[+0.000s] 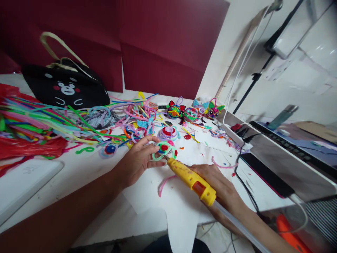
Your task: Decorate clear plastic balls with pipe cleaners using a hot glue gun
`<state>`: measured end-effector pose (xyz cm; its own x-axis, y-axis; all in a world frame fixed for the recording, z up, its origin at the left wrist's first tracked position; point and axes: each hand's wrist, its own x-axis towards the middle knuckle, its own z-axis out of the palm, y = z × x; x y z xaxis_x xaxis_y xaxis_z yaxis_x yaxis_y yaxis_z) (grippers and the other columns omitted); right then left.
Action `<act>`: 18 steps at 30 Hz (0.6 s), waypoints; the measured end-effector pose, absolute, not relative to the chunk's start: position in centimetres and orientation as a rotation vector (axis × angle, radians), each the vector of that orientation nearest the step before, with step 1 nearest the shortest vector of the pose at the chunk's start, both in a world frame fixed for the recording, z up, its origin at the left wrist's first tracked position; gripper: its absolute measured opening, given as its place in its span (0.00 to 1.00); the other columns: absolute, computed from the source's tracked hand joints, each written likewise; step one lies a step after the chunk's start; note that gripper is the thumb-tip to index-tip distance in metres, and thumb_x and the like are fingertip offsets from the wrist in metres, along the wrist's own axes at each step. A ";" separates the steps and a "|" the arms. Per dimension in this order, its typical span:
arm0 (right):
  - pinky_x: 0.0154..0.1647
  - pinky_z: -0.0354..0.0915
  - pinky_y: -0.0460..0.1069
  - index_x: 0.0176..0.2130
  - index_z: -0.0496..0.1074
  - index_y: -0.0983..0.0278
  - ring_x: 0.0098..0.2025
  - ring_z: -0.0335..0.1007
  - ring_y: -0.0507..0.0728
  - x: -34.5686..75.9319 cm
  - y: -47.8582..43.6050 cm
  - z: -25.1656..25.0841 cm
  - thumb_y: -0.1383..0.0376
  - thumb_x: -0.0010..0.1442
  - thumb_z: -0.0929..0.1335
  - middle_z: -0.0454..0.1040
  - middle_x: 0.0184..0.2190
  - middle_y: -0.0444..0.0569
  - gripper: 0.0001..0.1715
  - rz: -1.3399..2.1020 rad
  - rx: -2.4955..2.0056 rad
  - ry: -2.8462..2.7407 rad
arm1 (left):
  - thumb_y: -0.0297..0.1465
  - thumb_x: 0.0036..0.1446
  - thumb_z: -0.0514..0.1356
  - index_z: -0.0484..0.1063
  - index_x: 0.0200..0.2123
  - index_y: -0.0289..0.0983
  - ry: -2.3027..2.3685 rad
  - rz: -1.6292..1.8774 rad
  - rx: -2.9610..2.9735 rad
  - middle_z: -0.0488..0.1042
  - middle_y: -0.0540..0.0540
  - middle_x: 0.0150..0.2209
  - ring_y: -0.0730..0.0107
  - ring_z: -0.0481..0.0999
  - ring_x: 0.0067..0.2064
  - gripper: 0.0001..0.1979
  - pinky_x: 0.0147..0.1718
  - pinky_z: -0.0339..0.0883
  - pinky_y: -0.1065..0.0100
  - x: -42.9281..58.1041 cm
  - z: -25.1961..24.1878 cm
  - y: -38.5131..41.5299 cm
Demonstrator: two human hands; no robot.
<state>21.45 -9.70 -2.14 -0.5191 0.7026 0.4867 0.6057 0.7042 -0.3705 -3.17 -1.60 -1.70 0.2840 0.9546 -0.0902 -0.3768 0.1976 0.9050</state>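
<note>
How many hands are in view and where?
2. Near the centre, the left hand holds a colourful craft piece; right of it, the right hand, partly hidden, grips a yellow glue gun.

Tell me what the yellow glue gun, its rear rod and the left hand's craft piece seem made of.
Yellow glue gun: probably hard plastic, fairly smooth; the moulded-looking shell with dark marks suggests it.
Rod: likely smooth glue or plastic, by its translucent whitish look.
Craft piece: apparently fuzzy stems, matt, judging by its curled strands, though blur leaves this open.

Bag [91, 89] behind pipe-cleaner heap [39, 121], left; phone [267, 175] on table [110, 221], right; ornaments [191, 114] at back; glue gun [181, 172] in front
</note>
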 end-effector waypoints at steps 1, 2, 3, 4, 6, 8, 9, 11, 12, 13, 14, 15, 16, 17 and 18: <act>0.54 0.63 0.59 0.59 0.59 0.61 0.55 0.68 0.62 21.5 -9.7 -2.3 0.57 0.68 0.59 0.71 0.54 0.57 0.23 0.217 -1.000 -2.292 | 0.27 0.53 0.63 0.67 0.39 0.41 0.792 1.083 0.916 0.75 0.52 0.33 0.69 0.77 0.35 0.10 0.31 0.77 0.66 -3.2 -1.7 -1.6; 0.54 0.63 0.60 0.60 0.59 0.61 0.55 0.67 0.63 21.6 -9.8 -2.5 0.57 0.68 0.60 0.70 0.54 0.57 0.23 0.223 -1.005 -2.294 | 0.27 0.53 0.63 0.67 0.39 0.41 0.793 1.084 0.915 0.75 0.51 0.33 0.69 0.78 0.35 0.11 0.30 0.77 0.66 -3.2 -1.7 -1.6; 0.53 0.63 0.60 0.60 0.59 0.61 0.55 0.67 0.63 21.6 -9.8 -2.5 0.58 0.68 0.60 0.70 0.54 0.57 0.23 0.222 -1.010 -2.294 | 0.27 0.53 0.64 0.67 0.39 0.41 0.792 1.083 0.914 0.74 0.51 0.33 0.69 0.78 0.35 0.11 0.30 0.77 0.66 -3.1 -1.7 -1.6; 0.53 0.63 0.60 0.60 0.58 0.61 0.55 0.67 0.63 21.6 -9.8 -2.6 0.58 0.68 0.60 0.70 0.54 0.57 0.23 0.217 -1.015 -2.295 | 0.27 0.52 0.64 0.67 0.39 0.41 0.791 1.083 0.911 0.74 0.52 0.33 0.69 0.78 0.34 0.11 0.30 0.77 0.66 -3.2 -1.7 -1.6; 0.54 0.62 0.60 0.61 0.58 0.61 0.56 0.66 0.63 21.6 -9.8 -2.6 0.59 0.68 0.61 0.70 0.55 0.58 0.24 0.215 -1.021 -2.301 | 0.27 0.52 0.64 0.67 0.39 0.41 0.787 1.080 0.909 0.74 0.52 0.32 0.69 0.78 0.35 0.11 0.30 0.77 0.66 -3.2 -1.7 -1.6; 0.55 0.61 0.60 0.61 0.56 0.60 0.57 0.65 0.63 21.5 -9.8 -2.5 0.60 0.68 0.61 0.69 0.55 0.57 0.24 0.222 -1.016 -2.304 | 0.27 0.52 0.64 0.66 0.39 0.41 0.785 1.077 0.913 0.73 0.51 0.33 0.68 0.78 0.35 0.11 0.30 0.77 0.65 -3.2 -1.7 -1.6; 0.55 0.61 0.60 0.61 0.56 0.60 0.57 0.65 0.63 21.4 -9.8 -2.5 0.60 0.68 0.61 0.68 0.56 0.57 0.24 0.225 -1.011 -2.307 | 0.27 0.52 0.64 0.66 0.39 0.41 0.784 1.077 0.915 0.73 0.51 0.33 0.68 0.78 0.35 0.11 0.30 0.77 0.65 -3.2 -1.7 -1.6; 0.54 0.61 0.59 0.61 0.56 0.60 0.56 0.65 0.63 21.2 -9.8 -2.3 0.60 0.68 0.61 0.69 0.55 0.57 0.23 0.216 -1.007 -2.313 | 0.27 0.53 0.64 0.67 0.38 0.41 0.788 1.079 0.919 0.73 0.51 0.33 0.69 0.77 0.35 0.11 0.30 0.77 0.66 -3.1 -1.6 -1.6; 0.53 0.61 0.59 0.60 0.56 0.60 0.55 0.66 0.63 21.2 -9.9 -2.2 0.59 0.68 0.60 0.69 0.55 0.57 0.23 0.208 -1.012 -2.318 | 0.27 0.53 0.64 0.67 0.38 0.41 0.791 1.080 0.920 0.73 0.52 0.32 0.70 0.77 0.35 0.10 0.30 0.77 0.66 -3.1 -1.6 -1.6; 0.52 0.61 0.59 0.60 0.57 0.60 0.55 0.67 0.63 21.1 -9.9 -2.2 0.60 0.68 0.60 0.69 0.54 0.57 0.23 0.197 -1.021 -2.324 | 0.26 0.53 0.63 0.67 0.38 0.41 0.793 1.082 0.919 0.73 0.52 0.32 0.70 0.77 0.35 0.10 0.30 0.77 0.66 -3.1 -1.6 -1.6; 0.52 0.62 0.59 0.60 0.57 0.60 0.54 0.67 0.63 21.0 -9.9 -2.1 0.60 0.68 0.61 0.69 0.54 0.57 0.22 0.182 -1.031 -2.328 | 0.26 0.53 0.63 0.67 0.38 0.41 0.794 1.083 0.916 0.73 0.52 0.32 0.70 0.77 0.35 0.10 0.30 0.77 0.66 -3.1 -1.6 -1.7; 0.52 0.62 0.58 0.60 0.57 0.60 0.54 0.68 0.63 21.0 -10.0 -2.0 0.61 0.68 0.61 0.69 0.54 0.57 0.22 0.165 -1.041 -2.329 | 0.26 0.52 0.64 0.67 0.38 0.41 0.795 1.083 0.913 0.73 0.52 0.32 0.70 0.77 0.35 0.10 0.30 0.77 0.66 -3.1 -1.7 -1.7; 0.52 0.62 0.58 0.60 0.57 0.60 0.54 0.68 0.63 20.9 -10.0 -1.9 0.62 0.68 0.61 0.69 0.54 0.57 0.22 0.150 -1.053 -2.331 | 0.26 0.52 0.64 0.67 0.38 0.41 0.793 1.083 0.910 0.73 0.52 0.32 0.69 0.77 0.35 0.11 0.30 0.77 0.66 -3.2 -1.7 -1.7; 0.53 0.61 0.58 0.60 0.57 0.60 0.55 0.67 0.63 20.8 -10.1 -1.8 0.62 0.67 0.61 0.69 0.54 0.57 0.22 0.138 -1.063 -2.335 | 0.26 0.52 0.64 0.67 0.38 0.41 0.792 1.083 0.907 0.73 0.52 0.32 0.69 0.77 0.35 0.11 0.30 0.77 0.66 -3.2 -1.7 -1.7; 0.53 0.61 0.58 0.60 0.57 0.61 0.54 0.67 0.63 20.7 -10.1 -1.8 0.62 0.67 0.61 0.70 0.54 0.57 0.22 0.127 -1.075 -2.338 | 0.26 0.52 0.64 0.68 0.38 0.41 0.790 1.083 0.905 0.73 0.52 0.32 0.69 0.77 0.35 0.11 0.30 0.77 0.66 -3.2 -1.7 -1.7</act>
<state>20.71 -10.13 -1.75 -0.5231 0.7249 0.4481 0.6720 0.6742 -0.3062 -3.18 -1.66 -1.73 0.2807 0.9550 -0.0957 -0.3826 0.2028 0.9014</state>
